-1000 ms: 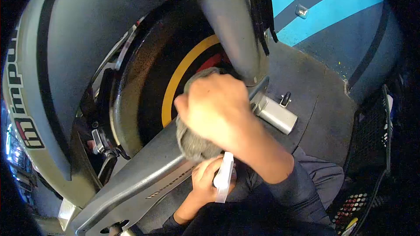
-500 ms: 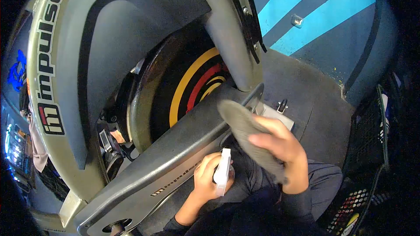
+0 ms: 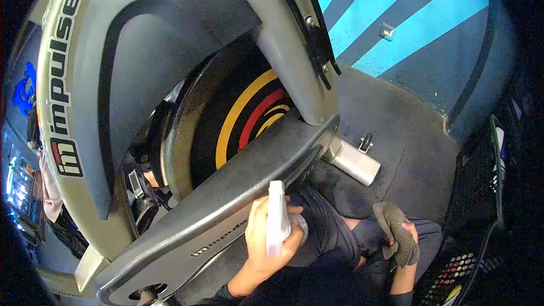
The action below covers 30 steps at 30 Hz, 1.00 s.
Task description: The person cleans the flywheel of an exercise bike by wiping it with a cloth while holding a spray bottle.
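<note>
A white plastic spray head point(image 3: 276, 215) is hiding part of the left hand point(image 3: 259, 243), which is covering much of a translucent bottle point(image 3: 304, 230). A grey cloth point(image 3: 393, 228) is concealing part of the right hand point(image 3: 412, 232). A long dark-grey housing point(image 3: 238, 184) is blocking a black, yellow-and-red-ringed flywheel point(image 3: 218, 119) along its lower part. The view's top edge is cropping a grey metal tube point(image 3: 283, 59).

Your left hand point(image 3: 259, 243) grips a spray bottle point(image 3: 276, 215), its white head in front of the grey casing point(image 3: 226, 197) marked "impulse". Your right hand point(image 3: 410, 231) holds a crumpled grey cloth point(image 3: 395, 228) over your leg. Behind the casing, you see a dark flywheel point(image 3: 243, 116) with yellow and red rings; a black mesh basket point(image 3: 475, 175) stands to your right.
</note>
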{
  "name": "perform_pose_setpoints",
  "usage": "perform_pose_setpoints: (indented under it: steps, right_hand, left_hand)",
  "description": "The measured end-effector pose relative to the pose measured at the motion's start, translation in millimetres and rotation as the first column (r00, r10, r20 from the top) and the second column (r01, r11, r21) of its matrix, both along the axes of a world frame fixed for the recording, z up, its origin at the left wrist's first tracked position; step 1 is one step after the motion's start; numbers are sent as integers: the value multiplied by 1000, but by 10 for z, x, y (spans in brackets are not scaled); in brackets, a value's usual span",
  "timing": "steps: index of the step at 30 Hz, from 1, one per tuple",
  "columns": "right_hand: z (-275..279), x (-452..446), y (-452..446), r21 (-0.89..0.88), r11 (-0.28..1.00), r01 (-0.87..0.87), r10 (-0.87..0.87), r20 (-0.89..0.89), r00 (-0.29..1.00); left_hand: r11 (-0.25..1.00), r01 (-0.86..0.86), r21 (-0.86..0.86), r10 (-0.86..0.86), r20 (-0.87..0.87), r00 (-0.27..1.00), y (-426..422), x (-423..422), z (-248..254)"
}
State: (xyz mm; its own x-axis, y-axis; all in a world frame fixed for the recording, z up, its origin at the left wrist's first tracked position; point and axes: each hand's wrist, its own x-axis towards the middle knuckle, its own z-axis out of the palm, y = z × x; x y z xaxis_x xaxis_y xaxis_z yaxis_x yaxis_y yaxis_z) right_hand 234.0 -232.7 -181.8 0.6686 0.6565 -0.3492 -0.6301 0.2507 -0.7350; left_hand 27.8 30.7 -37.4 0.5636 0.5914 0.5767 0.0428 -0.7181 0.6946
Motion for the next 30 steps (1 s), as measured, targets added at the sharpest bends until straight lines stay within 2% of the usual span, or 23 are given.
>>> perform_pose_setpoints:
  steps: [2, 4, 8, 10, 14, 17, 20, 21, 22, 23, 24, 25, 26, 27, 28, 29, 30]
  right_hand:
    - [-68, 46, -43, -17, 1000, 3, -2, 3, 1000]
    - [-94, 84, -11, -27, 1000, 2, -2, 14, 1000]
    - [44, 12, 179, 52, 998, -35, 31, 71, 997]
    - [6, 1, 198, 54, 998, -31, 27, 70, 997]
    - [-101, 22, 177, 69, 995, -79, 72, 92, 993]
    - [163, -72, 248, 37, 999, -20, 15, 119, 993]
    - [666, -202, 509, 45, 998, -34, 24, 208, 978]
    - [918, -277, 644, -2, 999, -42, 40, 321, 946]
    - [1121, -316, 768, -50, 998, -45, 62, 428, 902]
    - [1249, -313, 858, -53, 986, -157, 163, 471, 867]
    - [1366, -300, 971, -61, 962, -267, 260, 513, 818]
    - [1523, -312, 1186, -86, 959, -269, 227, 803, 551]
    - [1747, -370, 1379, -103, 953, -285, 219, 884, 413]
    - [1905, -418, 1534, -188, 952, -241, 242, 945, 220]
    - [2080, -498, 1716, -162, 969, -186, 177, 982, 68]
    - [2199, -560, 1887, -169, 974, -153, 165, 986, -33]
    - [2327, -657, 2013, -247, 962, -116, 243, 969, -49]
  left_hand:
    - [998, -19, -55, 19, 0, 1000, -58, 26, 189]
    - [973, 14, -228, 8, 95, 995, -96, 70, 281]
    - [977, -6, -214, 20, 65, 998, -100, 106, 280]
    - [991, 41, -124, -42, -6, 999, -70, 67, 200]
    - [996, 38, -84, -39, -9, 999, -86, 97, 197]
    - [998, -30, -52, 35, 93, 995, -117, 153, 221]
    - [981, -19, 193, 26, -30, 999, -51, 110, 91]
    - [981, -17, 192, 23, -30, 999, -14, 92, 11]
    - [977, -7, 211, 15, -34, 999, 14, 72, -65]
    - [973, 1, 231, 8, -39, 999, 39, 49, -151]
    - [988, -9, 154, 16, -42, 999, 47, 39, -261]
    - [988, -11, 154, 17, -43, 999, 72, 13, -303]
    - [974, 4, 228, 3, -27, 1000, 104, -21, -329]
    - [953, 18, 302, -15, -14, 1000, 134, -48, -337]
    - [957, 9, 289, -8, -7, 1000, 119, -63, -308]
    - [953, 29, 301, -31, 2, 1000, 151, -92, -355]
    - [977, 37, 208, -41, 13, 999, 164, -118, -428]
